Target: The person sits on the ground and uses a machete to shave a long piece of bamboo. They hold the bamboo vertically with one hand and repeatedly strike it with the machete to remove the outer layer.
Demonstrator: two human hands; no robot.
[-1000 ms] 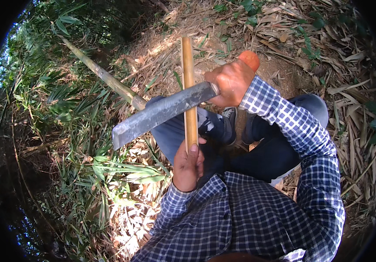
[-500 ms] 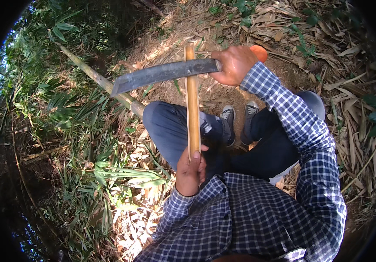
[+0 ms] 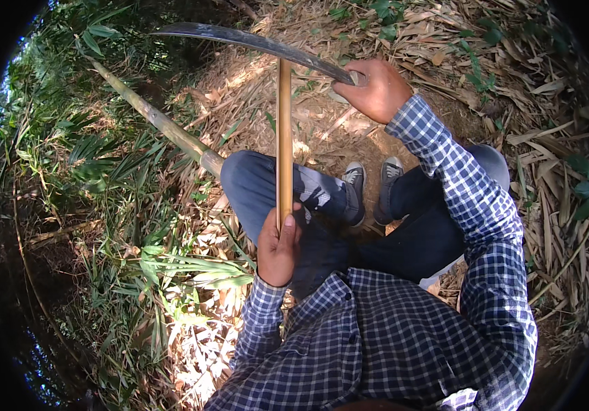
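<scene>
My left hand (image 3: 278, 248) grips the lower end of a thin yellow-brown bamboo stick (image 3: 283, 137), holding it upright in front of my raised left knee (image 3: 250, 178). My right hand (image 3: 374, 88) is closed on the handle of a long curved dark blade (image 3: 253, 42). The blade lies level across the top end of the stick, its tip pointing left. The handle itself is hidden inside my fist. I sit on the ground in a blue checked shirt and dark trousers, with both grey shoes (image 3: 371, 183) close together.
A thick green bamboo pole (image 3: 157, 120) slants from the upper left down behind my left knee. Dry bamboo leaves and husks (image 3: 555, 178) cover the ground at right and top. Green leafy growth (image 3: 103, 205) fills the left side.
My right hand has lifted the blade from the stick's middle up to its top end, and the blade has swung from slanting to level. My left hand kept hold of the stick.
</scene>
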